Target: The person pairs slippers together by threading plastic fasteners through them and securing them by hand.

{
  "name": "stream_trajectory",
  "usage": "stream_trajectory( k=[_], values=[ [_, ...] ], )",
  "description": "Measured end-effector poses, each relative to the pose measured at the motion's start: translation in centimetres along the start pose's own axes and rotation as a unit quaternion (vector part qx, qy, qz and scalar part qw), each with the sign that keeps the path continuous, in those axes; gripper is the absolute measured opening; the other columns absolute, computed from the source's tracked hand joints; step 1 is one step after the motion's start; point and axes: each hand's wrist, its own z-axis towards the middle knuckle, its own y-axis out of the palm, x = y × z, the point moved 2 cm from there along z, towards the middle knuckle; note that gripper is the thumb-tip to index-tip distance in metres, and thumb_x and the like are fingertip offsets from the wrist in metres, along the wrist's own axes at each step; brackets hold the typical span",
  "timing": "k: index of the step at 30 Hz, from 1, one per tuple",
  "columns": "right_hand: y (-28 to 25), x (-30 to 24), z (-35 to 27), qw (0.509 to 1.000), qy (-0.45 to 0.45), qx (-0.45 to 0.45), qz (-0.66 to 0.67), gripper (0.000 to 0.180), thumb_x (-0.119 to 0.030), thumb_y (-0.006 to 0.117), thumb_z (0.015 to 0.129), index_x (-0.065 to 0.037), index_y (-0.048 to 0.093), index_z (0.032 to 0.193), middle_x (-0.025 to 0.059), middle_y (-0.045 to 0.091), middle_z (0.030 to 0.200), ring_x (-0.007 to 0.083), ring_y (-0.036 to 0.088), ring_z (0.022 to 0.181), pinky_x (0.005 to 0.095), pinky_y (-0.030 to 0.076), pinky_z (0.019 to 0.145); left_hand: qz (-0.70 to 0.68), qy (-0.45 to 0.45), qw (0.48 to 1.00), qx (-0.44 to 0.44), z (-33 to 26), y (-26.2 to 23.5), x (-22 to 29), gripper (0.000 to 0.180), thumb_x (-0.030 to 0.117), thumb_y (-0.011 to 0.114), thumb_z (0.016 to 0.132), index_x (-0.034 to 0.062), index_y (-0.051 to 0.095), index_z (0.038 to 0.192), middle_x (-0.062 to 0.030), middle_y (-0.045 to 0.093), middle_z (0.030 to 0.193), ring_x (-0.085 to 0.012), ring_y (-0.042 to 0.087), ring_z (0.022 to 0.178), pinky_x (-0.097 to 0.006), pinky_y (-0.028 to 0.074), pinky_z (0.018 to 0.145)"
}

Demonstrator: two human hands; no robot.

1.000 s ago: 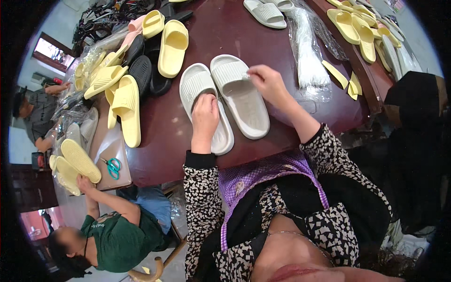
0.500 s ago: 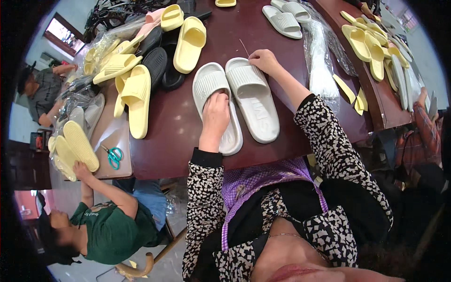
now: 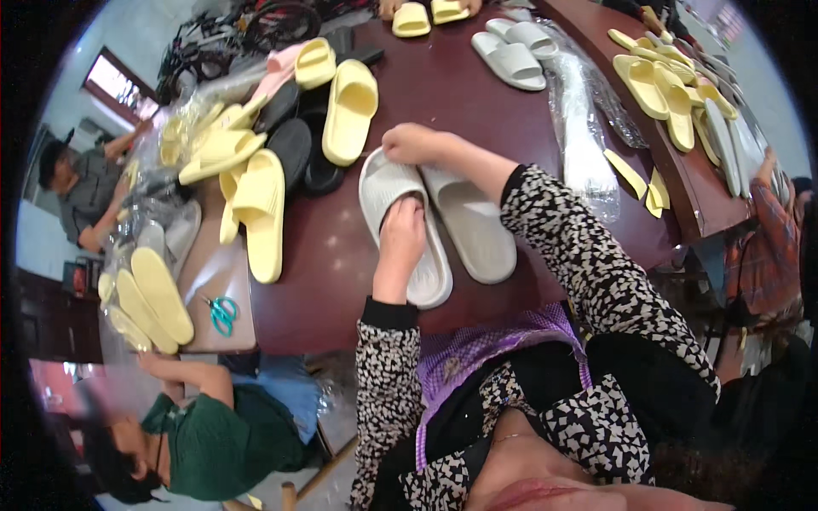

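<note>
Left hand (image 3: pixel 400 234) pressing flat on left grey slipper (image 3: pixel 400 226), fingers loosely curled. Right hand (image 3: pixel 411 143) at its toe end, probably pinching the rim. Long axis runs away from body; twin slipper (image 3: pixel 473 226) alongside right.

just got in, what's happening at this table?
A person is working on a pair of pale grey slide sandals on a dark red table. The left hand presses inside the left-side sandal; the right hand grips at that sandal's far end. Yellow sandals and black ones are piled to the left, teal scissors nearby. Other people work at the table's left side.
</note>
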Motion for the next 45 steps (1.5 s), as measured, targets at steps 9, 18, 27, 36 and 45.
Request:
stream_trajectory(
  k=[9, 18, 27, 36, 45],
  values=[
    [1.1, -0.4, 0.7, 0.992, 0.059, -0.059, 0.091, 0.022, -0.017, 0.061, 0.071, -0.001, 0.068, 0.085, 0.0151, 0.068, 0.079, 0.0261, 0.064, 0.075, 0.037, 0.049, 0.07, -0.01, -0.03, 0.999, -0.007, 0.4, -0.1, 1.2, 0.008, 0.002, 0.052, 0.084, -0.0006, 0.054, 0.091, -0.0211, 0.057, 0.088, -0.0399, 0.055, 0.085, -0.047, 0.044, 0.074],
    [0.9, -1.4, 0.6, 0.988, 0.097, -0.064, 0.103, 0.019, -0.015, 0.062, 0.07, -0.002, 0.069, 0.083, 0.0138, 0.068, 0.078, 0.0231, 0.064, 0.075, 0.0339, 0.05, 0.071, 0.003, -0.018, 1.0, -0.013, 0.6, 0.1, 1.0, 0.01, -0.001, 0.05, 0.082, -0.0013, 0.054, 0.092, -0.0215, 0.056, 0.089, -0.0404, 0.054, 0.085, -0.047, 0.043, 0.074],
    [1.1, -1.9, 0.1, 0.981, 0.103, -0.009, 0.163, 0.022, -0.015, 0.064, 0.068, -0.001, 0.069, 0.084, 0.0143, 0.067, 0.078, 0.0236, 0.064, 0.074, 0.035, 0.05, 0.071, 0.013, -0.02, 1.0, -0.013, 0.6, 0.2, 1.2, 0.014, -0.002, 0.048, 0.082, -0.0035, 0.054, 0.095, -0.0222, 0.056, 0.091, -0.0392, 0.054, 0.086, -0.044, 0.044, 0.076],
    [0.3, -1.1, -0.2, 0.95, 0.129, 0.173, 0.225, 0.017, -0.01, 0.063, 0.071, 0.003, 0.067, 0.081, 0.0113, 0.066, 0.074, 0.0188, 0.063, 0.068, 0.0311, 0.05, 0.065, -0.001, -0.009, 1.0, 0.016, 0.7, -0.1, 1.7, 0.019, 0.0, 0.05, 0.084, -0.0036, 0.056, 0.101, -0.022, 0.057, 0.095, -0.0398, 0.055, 0.09, -0.043, 0.044, 0.079],
    [-1.8, -0.5, -6.3, 0.854, 0.11, 0.248, 0.443, 0.01, -0.005, 0.06, 0.076, 0.003, 0.063, 0.082, 0.0073, 0.064, 0.07, 0.0104, 0.059, 0.064, 0.0246, 0.048, 0.056, -0.079, -0.009, 0.988, 0.136, -0.6, -2.1, 5.3, 0.017, 0.003, 0.054, 0.086, -0.0046, 0.059, 0.1, -0.0158, 0.062, 0.101, -0.0259, 0.06, 0.087, -0.035, 0.048, 0.076]
  ],
)
